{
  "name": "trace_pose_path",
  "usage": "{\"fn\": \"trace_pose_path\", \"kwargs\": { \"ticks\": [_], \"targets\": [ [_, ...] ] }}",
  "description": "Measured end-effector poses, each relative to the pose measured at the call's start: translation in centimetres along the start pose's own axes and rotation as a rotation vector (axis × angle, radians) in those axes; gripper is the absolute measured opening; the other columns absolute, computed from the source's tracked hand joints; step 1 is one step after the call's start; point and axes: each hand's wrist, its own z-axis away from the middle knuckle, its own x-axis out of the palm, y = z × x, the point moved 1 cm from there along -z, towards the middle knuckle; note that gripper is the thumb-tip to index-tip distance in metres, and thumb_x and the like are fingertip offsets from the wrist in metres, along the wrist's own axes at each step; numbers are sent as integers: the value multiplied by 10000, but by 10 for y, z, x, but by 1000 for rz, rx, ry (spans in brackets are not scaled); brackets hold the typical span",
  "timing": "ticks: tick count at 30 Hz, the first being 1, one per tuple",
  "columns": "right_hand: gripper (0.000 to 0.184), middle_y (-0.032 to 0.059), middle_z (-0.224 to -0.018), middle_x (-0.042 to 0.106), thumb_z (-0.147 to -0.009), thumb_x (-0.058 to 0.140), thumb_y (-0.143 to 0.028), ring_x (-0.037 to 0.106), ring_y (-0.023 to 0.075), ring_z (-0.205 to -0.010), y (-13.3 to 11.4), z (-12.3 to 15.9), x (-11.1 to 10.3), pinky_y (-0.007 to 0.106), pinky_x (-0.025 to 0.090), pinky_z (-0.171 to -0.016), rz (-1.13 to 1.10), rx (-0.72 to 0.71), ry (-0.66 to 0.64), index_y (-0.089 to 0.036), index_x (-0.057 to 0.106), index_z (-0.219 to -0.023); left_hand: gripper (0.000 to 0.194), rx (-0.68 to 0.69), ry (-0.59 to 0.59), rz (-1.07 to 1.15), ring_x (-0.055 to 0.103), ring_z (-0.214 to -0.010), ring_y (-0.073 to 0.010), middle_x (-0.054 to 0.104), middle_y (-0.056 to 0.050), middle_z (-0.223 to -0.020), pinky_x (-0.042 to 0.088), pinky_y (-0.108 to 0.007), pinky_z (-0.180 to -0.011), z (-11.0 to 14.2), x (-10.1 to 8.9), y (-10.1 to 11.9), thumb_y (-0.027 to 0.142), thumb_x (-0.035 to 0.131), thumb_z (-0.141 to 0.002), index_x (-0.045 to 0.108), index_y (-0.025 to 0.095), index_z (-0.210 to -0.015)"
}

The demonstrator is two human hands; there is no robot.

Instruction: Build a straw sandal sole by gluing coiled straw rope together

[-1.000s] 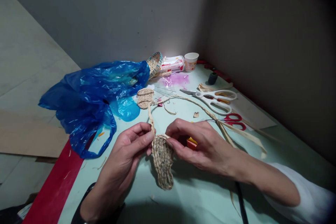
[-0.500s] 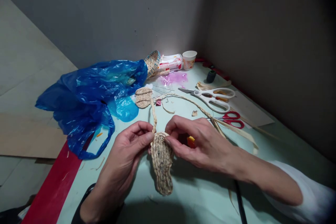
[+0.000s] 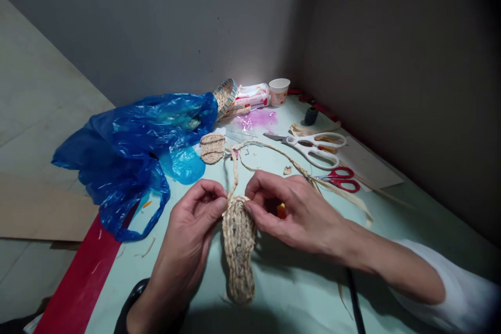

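The left hand point(image 3: 195, 229) and right hand point(image 3: 295, 214) pinch opposite sides of the braided straw piece's point(image 3: 239, 250) far end, blue bag point(image 3: 133, 135) left.

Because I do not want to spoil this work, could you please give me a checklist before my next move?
1. Left hand at the long, beige woven-straw piece: ok.
2. Right hand pinching its top edge: ok.
3. No needle between the fingers: cannot tell, fingertips hide it.
4. Red-handled metal scissors apart from both hands: ok.
5. Crumpled blue plastic bag not touching the piece: ok.
6. Table cleared of thin straw scraps: not ok.
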Motion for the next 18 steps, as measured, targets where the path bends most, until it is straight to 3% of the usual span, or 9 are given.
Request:
{"fn": "trace_pose_path", "kwargs": {
  "ticks": [3, 9, 18],
  "targets": [
    [83, -78, -608, 560, -900, 577, -194, 476, 62, -516, 2, -1, -1, 182, 353, -506, -3, 8, 11, -198, 541, -826, 181, -12, 0, 28, 545, -678, -106, 610, 30, -758, 468, -194, -655, 2, 1, 0, 320, 818, -769, 678, 217, -817],
    [86, -74, -604, 564, -903, 569, -203, 470, 62, -510, 1, -2, -1, 183, 345, -502, 6, 20, 4, -193, 534, -825, 161, 171, 4, -190, 612, -788, -114, 647, 29, -837, 483, -170, -723, 4, -1, -3, 264, 815, -785, 683, 228, -870],
    [114, -57, -635, 559, -955, 554, -229, 463, 75, -532, 1, -1, -1, 200, 352, -529, 18, -54, 7, -186, 543, -850, 148, 256, 162, -303, 639, -692, -154, 706, -4, -750, 501, -213, -649, 10, 8, 3, 219, 858, -693, 729, 211, -765]
  ]
}}
